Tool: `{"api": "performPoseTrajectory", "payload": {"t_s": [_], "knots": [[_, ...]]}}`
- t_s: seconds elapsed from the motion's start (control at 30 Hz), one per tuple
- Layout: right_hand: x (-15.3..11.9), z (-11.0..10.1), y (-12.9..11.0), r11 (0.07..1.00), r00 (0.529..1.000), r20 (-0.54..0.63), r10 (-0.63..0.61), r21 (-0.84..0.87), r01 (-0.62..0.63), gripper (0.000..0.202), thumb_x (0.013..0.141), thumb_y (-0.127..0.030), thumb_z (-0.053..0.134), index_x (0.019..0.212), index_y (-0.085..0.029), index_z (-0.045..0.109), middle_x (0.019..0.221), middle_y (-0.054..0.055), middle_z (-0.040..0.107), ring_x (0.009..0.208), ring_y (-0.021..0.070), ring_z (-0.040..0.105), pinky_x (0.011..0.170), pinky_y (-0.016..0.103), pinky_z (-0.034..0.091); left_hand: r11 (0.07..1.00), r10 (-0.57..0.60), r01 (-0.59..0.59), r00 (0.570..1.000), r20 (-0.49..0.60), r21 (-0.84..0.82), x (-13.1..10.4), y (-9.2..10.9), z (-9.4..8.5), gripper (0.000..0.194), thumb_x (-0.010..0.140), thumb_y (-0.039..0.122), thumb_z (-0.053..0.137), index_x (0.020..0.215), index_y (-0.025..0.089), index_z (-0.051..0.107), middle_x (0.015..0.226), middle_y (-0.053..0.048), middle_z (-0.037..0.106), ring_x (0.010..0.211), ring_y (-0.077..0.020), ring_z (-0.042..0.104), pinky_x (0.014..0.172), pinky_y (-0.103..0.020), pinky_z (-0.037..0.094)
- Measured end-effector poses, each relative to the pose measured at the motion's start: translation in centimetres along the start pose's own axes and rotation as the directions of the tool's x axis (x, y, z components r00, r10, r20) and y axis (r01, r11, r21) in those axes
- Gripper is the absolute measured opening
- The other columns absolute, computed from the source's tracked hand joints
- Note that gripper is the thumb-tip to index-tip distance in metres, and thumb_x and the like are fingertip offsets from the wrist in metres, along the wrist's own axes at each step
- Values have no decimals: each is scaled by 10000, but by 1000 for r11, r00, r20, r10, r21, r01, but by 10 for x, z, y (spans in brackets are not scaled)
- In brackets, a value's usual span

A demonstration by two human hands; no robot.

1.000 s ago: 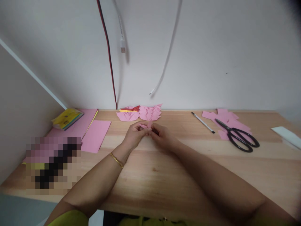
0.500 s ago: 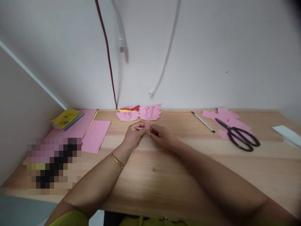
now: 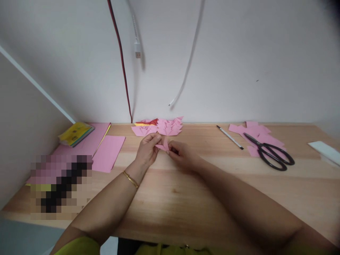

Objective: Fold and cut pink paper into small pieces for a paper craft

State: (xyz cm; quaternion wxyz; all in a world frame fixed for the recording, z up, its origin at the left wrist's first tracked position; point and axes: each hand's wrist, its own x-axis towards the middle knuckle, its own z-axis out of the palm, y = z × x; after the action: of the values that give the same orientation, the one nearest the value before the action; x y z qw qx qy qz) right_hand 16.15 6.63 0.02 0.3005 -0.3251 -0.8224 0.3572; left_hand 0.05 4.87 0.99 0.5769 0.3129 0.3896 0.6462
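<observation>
A small folded piece of pink paper is held between my two hands above the wooden table. My left hand pinches its left end, with the thumb on top. The fingers of my right hand are closed on its right end. Just beyond the hands, against the wall, lie folded pink paper pieces in overlapping rows, and a red and yellow folded piece rests among those on the left.
Black-handled scissors lie on pink scraps at the right, near a pen and a white object. Pink sheets and a yellow packet are on the left. Cables hang down the wall.
My left hand has shifted slightly left, its thumb moving away from my right fingertips, so more of the pink piece shows between the hands. The right hand has hardly moved.
</observation>
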Motion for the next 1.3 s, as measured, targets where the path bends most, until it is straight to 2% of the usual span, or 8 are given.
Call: {"api": "performPoseTrajectory", "payload": {"t_s": [0.1, 0.17, 0.3, 0.47, 0.67, 0.87, 1.13, 1.3], "knots": [[1, -1, 1, 994, 994, -66, 83, 77, -78, 174, 840, -295, 491, 716, -175, 465, 616, -36, 436, 568, 95, 384, 540, 227, 292, 999, -14, 17, 998, 55, -51, 1, 0, 0, 282, 666, 334, 738, 883, 184, 637, 812, -1, 614, 678, -100, 560, 631, -244, 461], [2, -1, 1, 986, 989, -94, 114, 129, -102, 187, 845, -322, 493, 736, -170, 488, 643, -25, 455, 589, 100, 402, 552, 230, 313, 998, -39, 33, 993, 107, 54, 0, -3, -1, 280, 660, 298, 747, 892, 176, 648, 875, -17, 627, 729, -111, 575, 679, -257, 467], [1, -1, 0, 979, 986, -97, 134, 170, -116, 191, 840, -334, 509, 746, -168, 513, 648, -19, 475, 594, 105, 417, 558, 236, 328, 954, -18, -30, 988, 156, 299, -2, -14, -4, 172, 653, 248, 758, 739, 137, 660, 766, -20, 632, 725, -121, 569, 703, -257, 451], [1, 1, 1, 954, 991, -77, 110, 288, -84, 160, 811, -332, 560, 835, -180, 514, 692, -16, 510, 586, 100, 449, 547, 229, 352, 933, 44, -72, 995, 88, 352, -1, -21, -9, 190, 660, 292, 756, 712, 150, 640, 664, 7, 602, 641, -110, 546, 624, -241, 426], [2, 1, 6, 905, 983, -119, 141, 417, -80, 216, 814, -389, 577, 860, -185, 519, 677, -20, 516, 585, 101, 472, 537, 225, 364, 813, -17, -81, 987, 163, 577, -5, -14, -7, 239, 744, 377, 676, 705, 155, 599, 476, 39, 515, 430, -71, 414, 454, -210, 299], [2, 3, 7, 937, 960, -247, 133, 346, -41, 190, 824, -351, 562, 744, -179, 558, 674, 5, 553, 620, 117, 491, 585, 251, 394, 766, -20, -156, 964, 266, 623, -8, -10, -3, 265, 783, 405, 620, 699, 159, 570, 495, 13, 560, 456, -93, 493, 486, -215, 363], [5, -10, 0, 924, 868, -450, 211, 381, -27, 218, 822, -377, 574, 727, -184, 539, 629, -14, 486, 581, 106, 457, 570, 249, 389, 679, -18, -137, 979, 203, 721, -7, -7, -3, 235, 759, 367, 629, 661, 160, 574, 505, 9, 577, 450, -87, 465, 457, -200, 322], [6, -8, 8, 879, 879, -408, 247, 477, -25, 247, 849, -432, 527, 884, -187, 544, 665, -20, 519, 584, 99, 488, 570, 236, 406, 704, -8, -138, 979, 202, 697, -5, -9, -5, 235, 760, 369, 631, 676, 159, 571, 525, 1, 585, 479, -99, 494, 488, -210, 345]]}}
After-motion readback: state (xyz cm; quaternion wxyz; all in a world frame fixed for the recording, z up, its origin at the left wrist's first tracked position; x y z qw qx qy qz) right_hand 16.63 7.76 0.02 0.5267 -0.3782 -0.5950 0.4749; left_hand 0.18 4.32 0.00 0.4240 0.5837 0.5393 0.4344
